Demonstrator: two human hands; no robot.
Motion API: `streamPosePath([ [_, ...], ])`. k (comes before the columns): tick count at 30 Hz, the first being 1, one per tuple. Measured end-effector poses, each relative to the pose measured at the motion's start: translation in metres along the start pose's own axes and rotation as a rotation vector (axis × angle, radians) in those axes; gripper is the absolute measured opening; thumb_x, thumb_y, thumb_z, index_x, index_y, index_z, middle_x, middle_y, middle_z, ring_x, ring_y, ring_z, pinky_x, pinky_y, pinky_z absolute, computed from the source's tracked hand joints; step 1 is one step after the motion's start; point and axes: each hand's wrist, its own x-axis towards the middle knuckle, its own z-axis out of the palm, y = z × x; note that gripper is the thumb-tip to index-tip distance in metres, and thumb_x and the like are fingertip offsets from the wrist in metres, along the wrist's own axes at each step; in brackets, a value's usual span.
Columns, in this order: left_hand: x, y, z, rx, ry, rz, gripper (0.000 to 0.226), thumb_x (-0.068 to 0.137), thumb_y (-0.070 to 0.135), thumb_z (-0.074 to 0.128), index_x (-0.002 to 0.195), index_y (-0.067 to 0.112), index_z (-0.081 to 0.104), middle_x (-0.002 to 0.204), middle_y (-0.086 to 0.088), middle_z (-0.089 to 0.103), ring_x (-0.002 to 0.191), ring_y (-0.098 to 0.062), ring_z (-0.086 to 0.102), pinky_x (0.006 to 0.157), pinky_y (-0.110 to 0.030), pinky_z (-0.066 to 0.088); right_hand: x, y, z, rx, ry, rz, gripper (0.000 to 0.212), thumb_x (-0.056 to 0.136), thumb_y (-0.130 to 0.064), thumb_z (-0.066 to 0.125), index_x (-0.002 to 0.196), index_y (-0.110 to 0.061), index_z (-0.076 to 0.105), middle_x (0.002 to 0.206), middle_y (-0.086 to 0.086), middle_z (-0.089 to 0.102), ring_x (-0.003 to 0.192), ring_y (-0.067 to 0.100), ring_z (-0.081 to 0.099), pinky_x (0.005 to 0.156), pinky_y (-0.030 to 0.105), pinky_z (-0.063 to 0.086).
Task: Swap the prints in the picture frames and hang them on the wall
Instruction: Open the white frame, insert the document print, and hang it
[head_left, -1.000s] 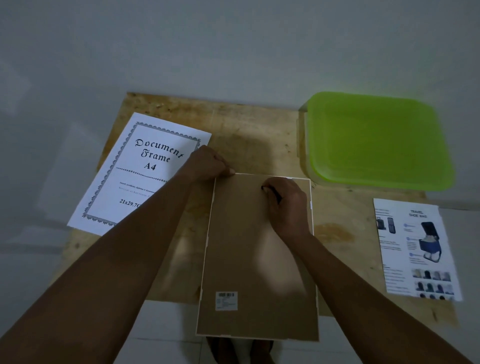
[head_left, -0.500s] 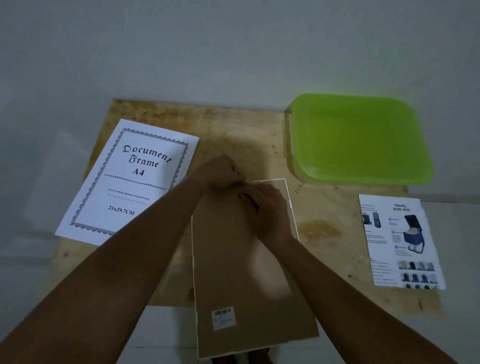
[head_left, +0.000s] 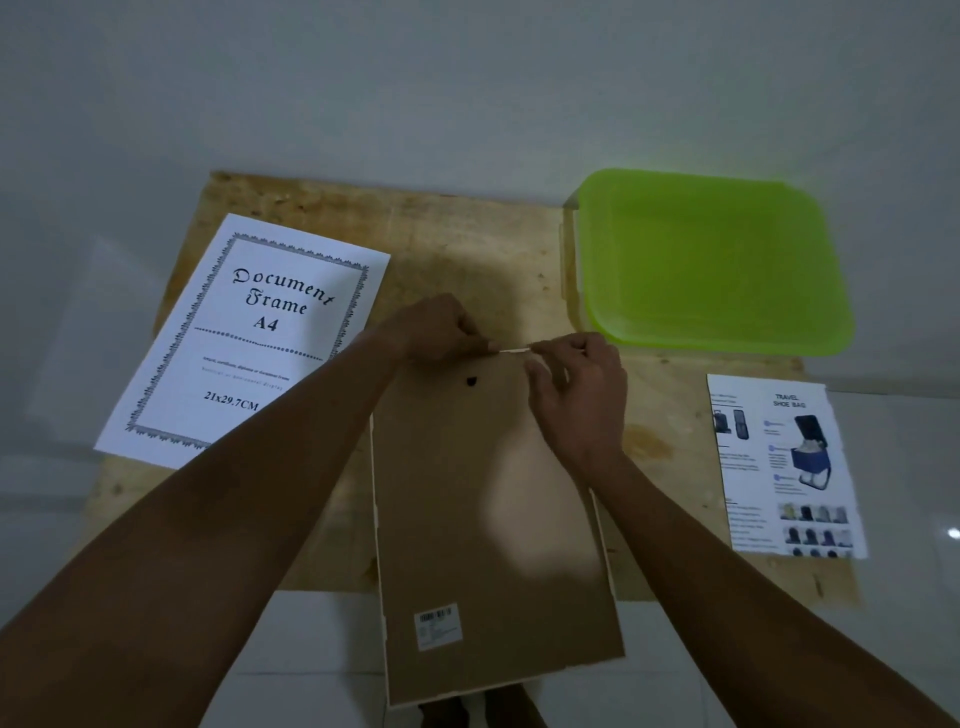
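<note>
Both hands' (head_left: 441, 330) (head_left: 582, 395) grip pinched narrow on the face-down picture frame's (head_left: 493, 519) top edge

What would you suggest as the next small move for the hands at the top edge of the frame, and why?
Probably lift the brown backing board at its far edge. Both the left hand and the right hand pinch there, the frame lies face down, and the travel shoe bag print lies loose beside it.
</note>
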Motion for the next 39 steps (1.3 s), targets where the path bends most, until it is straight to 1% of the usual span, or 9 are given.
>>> streamPosePath([
  [3, 0.003, 0.000, 0.000, -0.009, -0.041, 0.020, 0.058, 0.092, 0.042, 0.066, 0.037, 0.028, 0.054, 0.038, 0.011, 0.038, 0.039, -0.006, 0.034, 0.056, -0.027, 0.028, -0.008, -0.008, -0.001, 0.015, -0.054, -0.095, 0.021, 0.086, -0.031, 0.067, 0.105, -0.029, 0.077, 0.099, -0.003, 0.062, 0.093, 0.025, 0.057, 0.076, 0.043, 0.047],
  [10, 0.009, -0.002, 0.002, 0.005, -0.083, 0.050, 0.058, 0.090, 0.037, 0.070, 0.041, 0.017, 0.045, 0.045, 0.006, 0.035, 0.044, -0.007, 0.030, 0.057, -0.029, 0.028, -0.017, -0.031, 0.006, 0.100, -0.218, -0.117, 0.022, 0.080, -0.045, 0.069, 0.095, -0.032, 0.077, 0.089, -0.008, 0.071, 0.081, 0.016, 0.065, 0.068, 0.041, 0.052],
  [15, 0.002, -0.012, 0.000, -0.087, -0.009, 0.024, 0.064, 0.091, 0.031, 0.070, 0.037, 0.020, 0.038, 0.036, 0.011, 0.033, 0.036, -0.004, 0.032, 0.052, -0.024, 0.026, -0.020, -0.037, 0.007, 0.067, -0.212, -0.015, 0.014, 0.081, -0.043, 0.070, 0.083, -0.030, 0.075, 0.081, -0.007, 0.070, 0.074, 0.015, 0.067, 0.072, 0.044, 0.053],
  [19, -0.003, -0.022, 0.000, -0.205, 0.109, -0.053, 0.057, 0.091, 0.032, 0.070, 0.048, 0.018, 0.035, 0.045, 0.006, 0.033, 0.043, -0.007, 0.032, 0.048, -0.022, 0.025, -0.020, -0.041, 0.007, 0.005, -0.181, 0.035, 0.018, 0.081, -0.046, 0.067, 0.083, -0.029, 0.072, 0.084, -0.007, 0.069, 0.079, 0.016, 0.067, 0.075, 0.043, 0.052],
  [22, -0.008, -0.028, 0.007, -0.307, 0.185, -0.124, 0.047, 0.092, 0.032, 0.069, 0.056, 0.009, 0.048, 0.056, -0.007, 0.044, 0.056, -0.019, 0.044, 0.058, -0.027, 0.033, -0.016, -0.041, 0.007, -0.017, -0.180, 0.073, 0.014, 0.082, -0.041, 0.069, 0.087, -0.028, 0.073, 0.086, -0.005, 0.069, 0.081, 0.020, 0.067, 0.075, 0.042, 0.051],
  [25, -0.019, -0.029, 0.014, -0.395, 0.229, -0.161, 0.045, 0.092, 0.031, 0.069, 0.070, -0.008, 0.067, 0.066, -0.015, 0.065, 0.063, -0.029, 0.063, 0.067, -0.035, 0.051, -0.016, -0.045, 0.006, 0.010, -0.224, 0.104, 0.010, 0.082, -0.035, 0.071, 0.086, -0.026, 0.073, 0.085, -0.004, 0.070, 0.081, 0.022, 0.066, 0.074, 0.037, 0.051],
  [29, -0.031, -0.026, 0.012, -0.373, 0.239, -0.142, 0.037, 0.092, 0.027, 0.069, 0.079, -0.008, 0.073, 0.069, -0.015, 0.073, 0.069, -0.031, 0.073, 0.077, -0.043, 0.060, -0.018, -0.056, 0.007, 0.037, -0.262, 0.125, 0.005, 0.079, -0.030, 0.071, 0.081, -0.025, 0.070, 0.079, -0.004, 0.069, 0.080, 0.024, 0.066, 0.072, 0.037, 0.050],
  [34, -0.038, -0.030, -0.002, -0.312, 0.147, -0.141, 0.030, 0.090, 0.022, 0.069, 0.078, -0.004, 0.075, 0.068, -0.011, 0.074, 0.065, -0.023, 0.074, 0.076, -0.035, 0.061, -0.028, -0.073, 0.011, 0.013, -0.334, 0.173, 0.017, 0.078, -0.043, 0.064, 0.072, -0.028, 0.059, 0.068, -0.010, 0.056, 0.079, 0.023, 0.063, 0.076, 0.039, 0.049],
  [39, -0.043, -0.043, -0.008, -0.300, 0.101, -0.071, 0.017, 0.083, 0.011, 0.070, 0.072, -0.001, 0.076, 0.064, -0.010, 0.073, 0.061, -0.018, 0.073, 0.060, -0.026, 0.057, -0.041, -0.098, 0.031, -0.140, -0.245, 0.220, 0.036, 0.082, -0.051, 0.057, 0.067, -0.019, 0.050, 0.074, 0.000, 0.057, 0.075, 0.030, 0.059, 0.069, 0.038, 0.048],
])
